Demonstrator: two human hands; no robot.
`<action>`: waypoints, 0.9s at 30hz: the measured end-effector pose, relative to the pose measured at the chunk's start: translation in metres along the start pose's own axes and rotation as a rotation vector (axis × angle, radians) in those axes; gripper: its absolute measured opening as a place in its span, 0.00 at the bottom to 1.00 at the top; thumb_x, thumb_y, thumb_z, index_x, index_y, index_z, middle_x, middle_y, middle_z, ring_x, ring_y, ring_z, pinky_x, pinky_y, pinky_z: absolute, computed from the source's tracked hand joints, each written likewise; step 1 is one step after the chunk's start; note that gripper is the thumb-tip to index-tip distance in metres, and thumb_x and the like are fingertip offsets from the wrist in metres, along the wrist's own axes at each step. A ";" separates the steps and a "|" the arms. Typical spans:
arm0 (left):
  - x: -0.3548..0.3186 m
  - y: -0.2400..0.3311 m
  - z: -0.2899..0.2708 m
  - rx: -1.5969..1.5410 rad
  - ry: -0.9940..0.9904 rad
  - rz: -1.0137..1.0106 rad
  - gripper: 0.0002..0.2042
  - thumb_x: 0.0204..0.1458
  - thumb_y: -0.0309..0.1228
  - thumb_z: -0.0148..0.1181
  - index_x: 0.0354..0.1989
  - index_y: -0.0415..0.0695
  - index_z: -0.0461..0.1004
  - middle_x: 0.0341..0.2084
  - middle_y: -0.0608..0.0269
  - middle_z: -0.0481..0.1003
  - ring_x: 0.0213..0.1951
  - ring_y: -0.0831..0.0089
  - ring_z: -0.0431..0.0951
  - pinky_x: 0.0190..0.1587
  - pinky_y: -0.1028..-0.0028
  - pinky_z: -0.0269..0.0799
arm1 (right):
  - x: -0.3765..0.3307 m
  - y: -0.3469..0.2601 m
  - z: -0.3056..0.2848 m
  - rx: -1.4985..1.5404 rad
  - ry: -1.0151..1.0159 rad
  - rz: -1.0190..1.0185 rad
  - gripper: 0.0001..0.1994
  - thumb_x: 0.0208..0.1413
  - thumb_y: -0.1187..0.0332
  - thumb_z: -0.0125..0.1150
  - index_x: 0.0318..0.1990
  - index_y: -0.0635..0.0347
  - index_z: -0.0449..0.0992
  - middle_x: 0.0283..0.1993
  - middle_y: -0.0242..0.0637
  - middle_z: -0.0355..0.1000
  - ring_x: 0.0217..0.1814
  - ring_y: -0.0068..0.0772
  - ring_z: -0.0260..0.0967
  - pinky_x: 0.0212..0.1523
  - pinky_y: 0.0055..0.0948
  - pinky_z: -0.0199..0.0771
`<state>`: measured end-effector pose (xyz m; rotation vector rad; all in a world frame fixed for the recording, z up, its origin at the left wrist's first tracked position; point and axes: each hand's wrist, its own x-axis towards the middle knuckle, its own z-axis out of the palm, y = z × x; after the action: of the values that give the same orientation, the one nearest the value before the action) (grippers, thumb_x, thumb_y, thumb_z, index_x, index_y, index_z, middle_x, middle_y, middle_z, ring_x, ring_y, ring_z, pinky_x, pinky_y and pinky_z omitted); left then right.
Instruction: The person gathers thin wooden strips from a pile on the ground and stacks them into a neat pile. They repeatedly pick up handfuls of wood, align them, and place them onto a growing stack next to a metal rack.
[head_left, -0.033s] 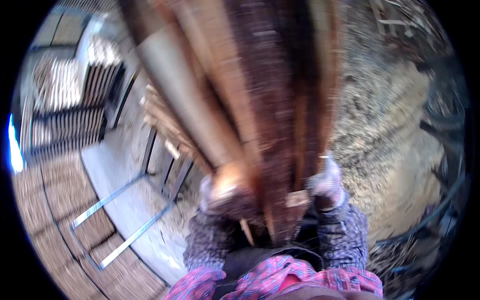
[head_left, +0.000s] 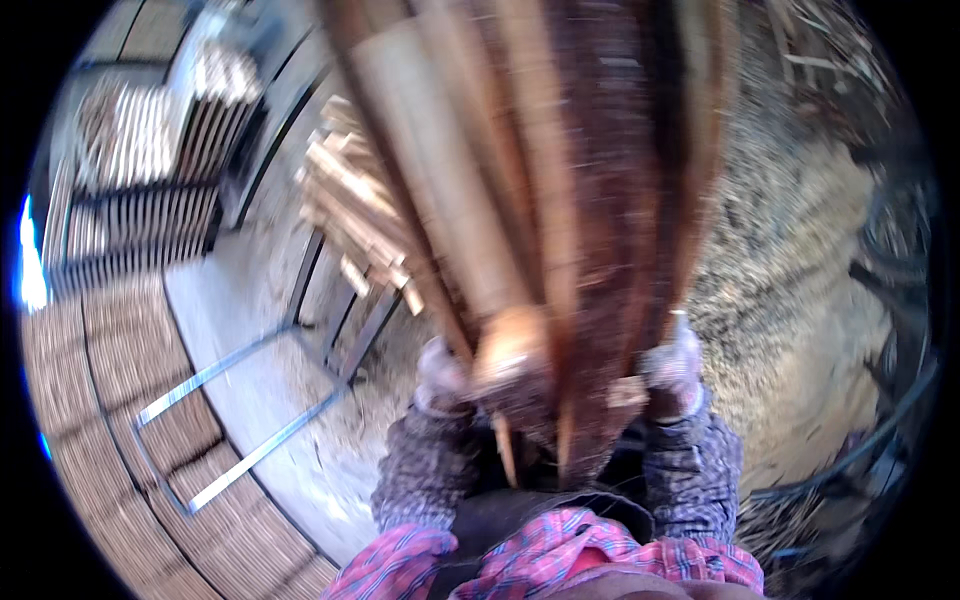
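Ground (head_left: 800, 300): sawdust and wood chips are spread over it, far and right.
Slabs (head_left: 540, 200): a bundle of long bark-edged wood strips is carried at the centre, its near ends at the chest, its length running far and up; it is blurred.
Handling: the slabs are judged stiff, rough and fairly heavy together, likely to slide apart; they are best gripped from both sides at the near ends.
Stack (head_left: 350, 210): cut pale sticks are piled left of the slabs.
Frame (head_left: 240, 400): a metal rack is seen at near left.
Left hand (head_left: 440, 375): gloved, closed against the slabs' left side.
Right hand (head_left: 675, 370): gloved, closed on the slabs' right side.
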<state>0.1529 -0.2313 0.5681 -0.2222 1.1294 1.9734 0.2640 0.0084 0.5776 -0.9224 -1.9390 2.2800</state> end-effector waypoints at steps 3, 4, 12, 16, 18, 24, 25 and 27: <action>-0.040 -0.013 -0.048 -0.027 -0.035 0.023 0.49 0.23 0.38 0.74 0.59 0.37 0.54 0.52 0.58 0.64 0.53 0.67 0.64 0.56 0.70 0.57 | -0.039 0.041 0.042 -0.024 0.081 0.117 0.27 0.44 0.65 0.58 0.53 0.65 0.63 0.40 0.38 0.71 0.37 0.29 0.70 0.36 0.27 0.72; -0.058 -0.022 -0.065 -0.047 -0.044 0.029 0.50 0.22 0.38 0.75 0.59 0.37 0.53 0.52 0.58 0.64 0.54 0.67 0.63 0.57 0.71 0.56 | -0.056 0.063 0.052 0.084 0.074 0.111 0.20 0.51 0.65 0.52 0.51 0.64 0.64 0.39 0.36 0.71 0.36 0.29 0.69 0.35 0.27 0.72; -0.189 -0.030 -0.200 -0.298 0.013 0.201 0.48 0.26 0.33 0.74 0.61 0.39 0.52 0.55 0.59 0.62 0.56 0.69 0.60 0.59 0.70 0.53 | -0.110 0.132 0.183 0.425 -0.165 0.276 0.13 0.59 0.65 0.40 0.45 0.63 0.65 0.36 0.35 0.69 0.31 0.26 0.67 0.32 0.24 0.71; -0.243 -0.025 -0.254 -0.480 0.216 0.260 0.46 0.27 0.31 0.72 0.59 0.38 0.53 0.52 0.56 0.64 0.53 0.66 0.64 0.55 0.68 0.59 | -0.109 0.114 0.295 0.207 -0.254 0.315 0.29 0.47 0.65 0.58 0.55 0.69 0.56 0.22 0.24 0.61 0.21 0.17 0.59 0.19 0.19 0.64; -0.262 -0.006 -0.281 -0.614 0.254 0.267 0.43 0.28 0.30 0.70 0.58 0.37 0.56 0.49 0.56 0.67 0.50 0.65 0.67 0.52 0.66 0.64 | -0.086 0.143 0.329 0.261 -0.405 0.400 0.19 0.52 0.73 0.45 0.54 0.66 0.60 0.41 0.40 0.68 0.34 0.31 0.68 0.36 0.27 0.73; -0.265 -0.022 -0.407 -0.439 0.565 0.352 0.35 0.39 0.36 0.66 0.56 0.35 0.58 0.50 0.55 0.66 0.48 0.62 0.69 0.51 0.66 0.66 | -0.018 0.166 0.455 -0.153 -0.682 0.412 0.48 0.35 0.69 0.69 0.64 0.62 0.43 0.38 0.33 0.69 0.31 0.19 0.66 0.33 0.20 0.71; -0.255 -0.021 -0.423 -0.445 0.577 0.402 0.34 0.41 0.37 0.65 0.55 0.36 0.59 0.49 0.55 0.66 0.48 0.63 0.69 0.51 0.67 0.67 | -0.002 0.174 0.474 -0.073 -0.710 0.396 0.48 0.35 0.70 0.69 0.64 0.62 0.43 0.41 0.35 0.68 0.32 0.21 0.66 0.35 0.23 0.71; -0.241 -0.005 -0.445 -0.491 0.620 0.477 0.32 0.41 0.38 0.65 0.54 0.36 0.61 0.48 0.56 0.67 0.47 0.63 0.70 0.50 0.67 0.68 | 0.032 0.184 0.522 0.137 -0.809 0.438 0.49 0.36 0.66 0.66 0.65 0.59 0.40 0.47 0.45 0.64 0.38 0.31 0.66 0.40 0.29 0.70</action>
<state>0.2062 -0.7155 0.4306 -0.9491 1.1090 2.7009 0.0766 -0.4914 0.4290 -0.4603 -1.8708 3.3943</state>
